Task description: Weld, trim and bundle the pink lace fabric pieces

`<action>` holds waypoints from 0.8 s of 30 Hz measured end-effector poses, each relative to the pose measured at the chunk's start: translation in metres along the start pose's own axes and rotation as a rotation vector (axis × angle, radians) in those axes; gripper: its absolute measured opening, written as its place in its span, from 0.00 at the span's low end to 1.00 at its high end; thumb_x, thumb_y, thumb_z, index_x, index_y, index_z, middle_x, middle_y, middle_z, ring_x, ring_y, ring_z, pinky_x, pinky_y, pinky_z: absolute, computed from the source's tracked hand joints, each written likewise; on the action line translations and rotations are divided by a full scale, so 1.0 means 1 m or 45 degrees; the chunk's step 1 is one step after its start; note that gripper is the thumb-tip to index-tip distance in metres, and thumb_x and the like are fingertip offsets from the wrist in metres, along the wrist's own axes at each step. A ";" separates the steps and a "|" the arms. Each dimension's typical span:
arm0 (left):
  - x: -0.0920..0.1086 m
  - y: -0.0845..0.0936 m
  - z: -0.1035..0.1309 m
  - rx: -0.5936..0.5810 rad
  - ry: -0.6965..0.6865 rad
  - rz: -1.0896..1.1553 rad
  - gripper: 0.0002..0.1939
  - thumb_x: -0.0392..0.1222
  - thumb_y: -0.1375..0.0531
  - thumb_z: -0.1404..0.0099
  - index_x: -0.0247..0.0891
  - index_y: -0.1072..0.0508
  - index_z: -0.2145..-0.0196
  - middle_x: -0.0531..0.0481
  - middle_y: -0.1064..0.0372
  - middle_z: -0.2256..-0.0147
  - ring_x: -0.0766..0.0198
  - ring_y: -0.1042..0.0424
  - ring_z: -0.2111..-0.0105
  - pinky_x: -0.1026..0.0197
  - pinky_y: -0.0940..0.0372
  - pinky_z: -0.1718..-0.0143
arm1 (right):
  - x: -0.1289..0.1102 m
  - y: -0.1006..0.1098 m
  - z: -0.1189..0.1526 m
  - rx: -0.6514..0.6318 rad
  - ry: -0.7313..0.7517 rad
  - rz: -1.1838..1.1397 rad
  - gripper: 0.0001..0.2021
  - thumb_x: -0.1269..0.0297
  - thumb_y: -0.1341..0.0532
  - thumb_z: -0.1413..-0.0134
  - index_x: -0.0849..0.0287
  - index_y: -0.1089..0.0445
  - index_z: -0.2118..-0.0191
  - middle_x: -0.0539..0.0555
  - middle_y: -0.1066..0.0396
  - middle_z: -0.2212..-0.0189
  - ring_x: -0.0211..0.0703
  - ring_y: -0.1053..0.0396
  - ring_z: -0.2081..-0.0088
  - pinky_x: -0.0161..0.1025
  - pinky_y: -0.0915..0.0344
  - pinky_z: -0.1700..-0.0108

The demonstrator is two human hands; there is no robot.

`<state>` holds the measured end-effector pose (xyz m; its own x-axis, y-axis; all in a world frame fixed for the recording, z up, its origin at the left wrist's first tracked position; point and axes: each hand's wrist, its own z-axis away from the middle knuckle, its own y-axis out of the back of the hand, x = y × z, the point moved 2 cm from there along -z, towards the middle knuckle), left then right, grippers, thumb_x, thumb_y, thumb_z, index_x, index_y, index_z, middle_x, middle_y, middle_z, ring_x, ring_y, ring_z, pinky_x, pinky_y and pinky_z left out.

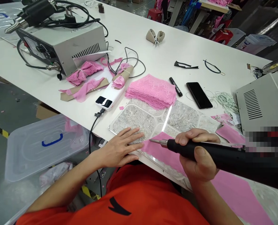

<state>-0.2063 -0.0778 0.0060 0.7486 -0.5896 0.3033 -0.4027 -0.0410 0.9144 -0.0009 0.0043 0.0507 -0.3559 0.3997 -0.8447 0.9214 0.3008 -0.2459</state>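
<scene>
My left hand [122,147] lies flat with fingers spread on a patterned grey board [134,117], its fingertips at the left end of a pink fabric strip [163,153]. My right hand [198,156] is wrapped round a thick black ultrasonic cutter [186,150] with a pointed metal tip. That tip is over the strip, just right of my left fingers; whether it touches cannot be made out. The strip runs right beneath the tool and my right forearm. Just beyond the board's middle sits a stack of pink lace pieces [153,90].
A white power bank [114,97], pink scraps [87,73] and a grey generator box [66,43] with a second tool are at left. A phone [198,95], marker [176,87], cord bundle [227,101] and another grey box [263,100] lie right. A lidded plastic bin [47,156] stands below left.
</scene>
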 end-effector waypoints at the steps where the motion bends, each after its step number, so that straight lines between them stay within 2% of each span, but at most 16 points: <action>1: 0.000 0.000 0.001 -0.001 -0.001 -0.001 0.21 0.47 0.46 0.33 0.39 0.34 0.45 0.42 0.43 0.40 0.50 0.51 0.37 0.44 0.48 0.40 | -0.001 0.000 0.000 0.001 0.002 0.002 0.03 0.67 0.40 0.49 0.57 0.34 0.66 0.50 0.38 0.68 0.36 0.36 0.73 0.41 0.33 0.70; 12: 0.000 -0.003 0.006 0.024 0.007 -0.005 0.21 0.48 0.46 0.34 0.39 0.34 0.46 0.42 0.42 0.40 0.50 0.50 0.37 0.45 0.48 0.39 | 0.001 -0.016 0.007 -0.061 -0.042 -0.055 0.05 0.65 0.41 0.47 0.55 0.34 0.63 0.50 0.40 0.66 0.35 0.36 0.73 0.41 0.33 0.68; 19: 0.000 -0.001 0.004 0.033 0.000 -0.026 0.20 0.47 0.45 0.34 0.38 0.33 0.46 0.41 0.42 0.40 0.51 0.51 0.37 0.46 0.48 0.39 | 0.004 -0.017 0.009 -0.105 -0.055 -0.073 0.03 0.67 0.42 0.45 0.56 0.35 0.63 0.50 0.40 0.66 0.35 0.35 0.71 0.41 0.33 0.66; 24: -0.002 0.002 0.005 0.066 -0.062 -0.091 0.21 0.42 0.45 0.34 0.41 0.37 0.43 0.42 0.44 0.39 0.50 0.52 0.36 0.44 0.47 0.40 | 0.008 -0.019 0.011 -0.040 -0.022 0.014 0.04 0.64 0.42 0.46 0.55 0.38 0.64 0.49 0.38 0.66 0.36 0.34 0.73 0.42 0.33 0.69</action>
<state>-0.2110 -0.0811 0.0060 0.7503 -0.6222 0.2234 -0.3769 -0.1249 0.9178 -0.0195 -0.0074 0.0436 -0.3425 0.3885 -0.8554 0.9199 0.3236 -0.2214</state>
